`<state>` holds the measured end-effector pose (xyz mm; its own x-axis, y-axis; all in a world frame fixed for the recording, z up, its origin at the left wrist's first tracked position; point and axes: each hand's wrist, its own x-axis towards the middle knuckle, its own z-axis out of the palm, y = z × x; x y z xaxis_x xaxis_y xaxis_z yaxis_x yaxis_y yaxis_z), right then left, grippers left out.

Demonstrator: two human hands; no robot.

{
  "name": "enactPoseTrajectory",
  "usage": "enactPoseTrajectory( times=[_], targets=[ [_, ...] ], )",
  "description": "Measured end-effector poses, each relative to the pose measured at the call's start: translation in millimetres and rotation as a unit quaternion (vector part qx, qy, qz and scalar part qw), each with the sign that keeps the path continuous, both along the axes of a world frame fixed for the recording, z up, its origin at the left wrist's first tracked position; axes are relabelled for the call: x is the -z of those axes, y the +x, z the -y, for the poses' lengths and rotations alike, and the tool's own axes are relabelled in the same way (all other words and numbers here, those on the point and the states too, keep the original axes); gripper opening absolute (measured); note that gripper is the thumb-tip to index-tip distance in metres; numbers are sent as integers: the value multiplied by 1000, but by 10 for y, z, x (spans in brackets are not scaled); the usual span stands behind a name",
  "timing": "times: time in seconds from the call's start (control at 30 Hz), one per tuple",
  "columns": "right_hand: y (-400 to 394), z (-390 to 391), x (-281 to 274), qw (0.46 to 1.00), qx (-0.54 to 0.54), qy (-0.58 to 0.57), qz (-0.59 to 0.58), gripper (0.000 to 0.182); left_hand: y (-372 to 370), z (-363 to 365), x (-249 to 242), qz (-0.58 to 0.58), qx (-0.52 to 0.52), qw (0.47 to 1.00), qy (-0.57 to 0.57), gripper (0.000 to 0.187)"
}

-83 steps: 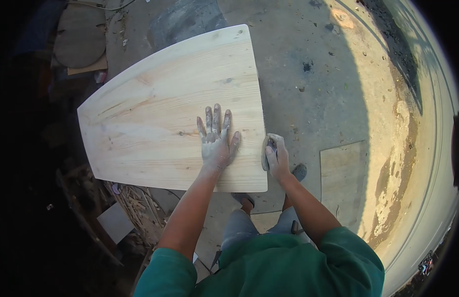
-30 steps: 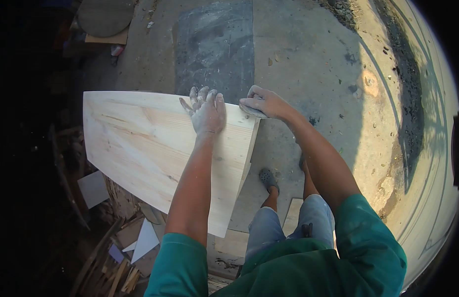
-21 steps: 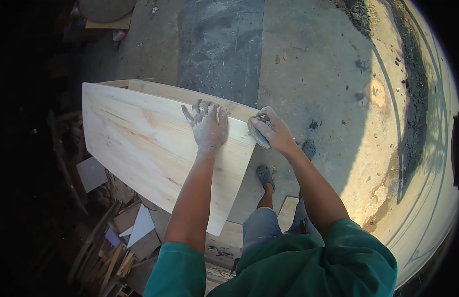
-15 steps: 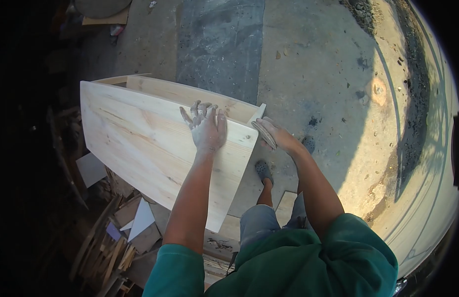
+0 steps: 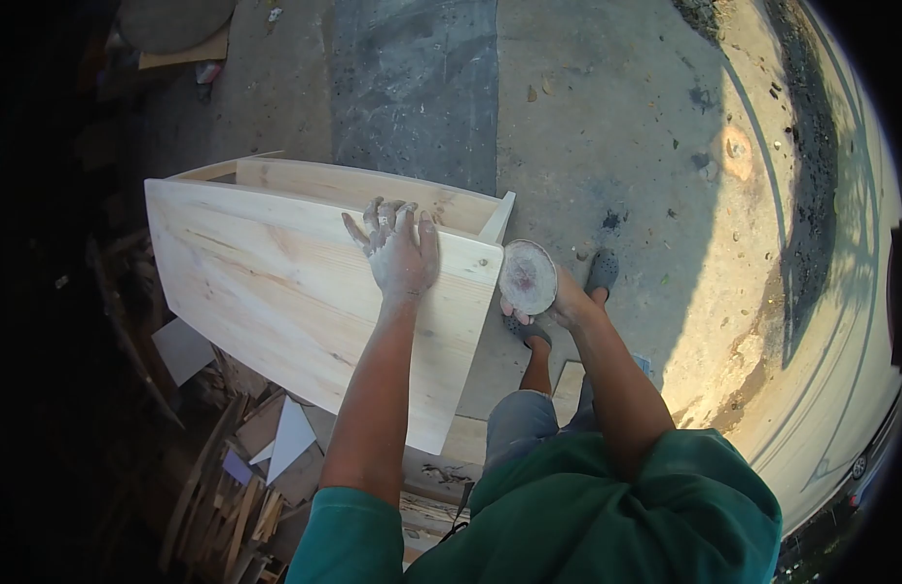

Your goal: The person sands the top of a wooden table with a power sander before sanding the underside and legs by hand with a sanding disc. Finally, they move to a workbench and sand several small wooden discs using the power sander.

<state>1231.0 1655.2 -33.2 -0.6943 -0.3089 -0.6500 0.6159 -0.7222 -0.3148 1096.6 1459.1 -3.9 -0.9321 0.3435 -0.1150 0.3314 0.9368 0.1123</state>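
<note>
A pale wooden box-like piece (image 5: 305, 282) stands on edge, its broad panel facing me and its hollow inside showing along the far side. My left hand (image 5: 400, 255), white with dust, lies spread on the panel near its top edge, fingers pointing away from me. My right hand (image 5: 568, 297) grips a round, dusty sanding disc (image 5: 529, 277) just off the panel's right corner. The disc's flat face, whitish with a reddish-brown middle, is turned up toward me and hides most of the fingers.
Wood offcuts (image 5: 232, 496) and a white triangular scrap (image 5: 291, 438) lie in a heap at lower left. My feet in dark clogs (image 5: 603, 271) stand on the concrete floor (image 5: 607, 117) by the piece. Sunlit ground (image 5: 733, 341) runs along the right.
My right hand has turned over, so the disc, earlier edge-on against the panel's corner, now shows its flat face. The left hand stays on the panel.
</note>
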Motion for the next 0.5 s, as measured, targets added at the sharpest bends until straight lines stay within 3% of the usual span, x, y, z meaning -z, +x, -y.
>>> enactPoseTrajectory(
  times=[0.13,0.23,0.3,0.4,0.5],
  targets=[
    [-158,4,255,992,-13,101,-79,40,-10,2,16,0,-1,1000,-15,37],
    [168,404,203,978,19,202,50,43,27,6,39,-10,-3,1000,-19,38],
    [594,953,161,959,162,229,38,42,21,9,52,-17,0,1000,-18,39],
    [927,1322,214,958,149,242,50,42,26,-9,29,-11,-2,1000,-13,41],
    [384,808,200,970,218,105,39,38,52,-63,-27,6,-11,1000,-2,42]
  ],
)
